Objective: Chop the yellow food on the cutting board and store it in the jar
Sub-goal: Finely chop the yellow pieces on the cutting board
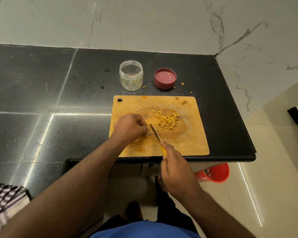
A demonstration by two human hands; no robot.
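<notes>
While the person's blue shirt (144, 229) fills the lowest edge of the view, both bare forearms reach forward over the near rim of the black bench (41, 131). A checked cloth (5, 203) lies at the bench's near left corner, and a red bucket (215, 172) stands on the pale floor to the right, below the bench edge.

The right hand (175, 169) has its grip clamped on the yellow handle of a knife (156, 133), forefinger laid along the top; the blade slants up and left across the cutting board (187, 143), its tip just beside the left hand's fingertips. The left hand (130, 127) rests on the board's left half with its fingers curled tight; its grip appears pinched on a small piece of food next to the blade, though that piece is mostly hidden.

Just beyond the blade, near the middle of the board, lies a loose heap of chopped yellow food (168, 121) in short sticks. A few scraps sit at the far right corner of the board.

Farther back on the bench stands the clear jar (131, 74), open, with a few yellow bits inside. Its dark red lid (165, 78) lies to the right, apart from it, with crumbs scattered around.
</notes>
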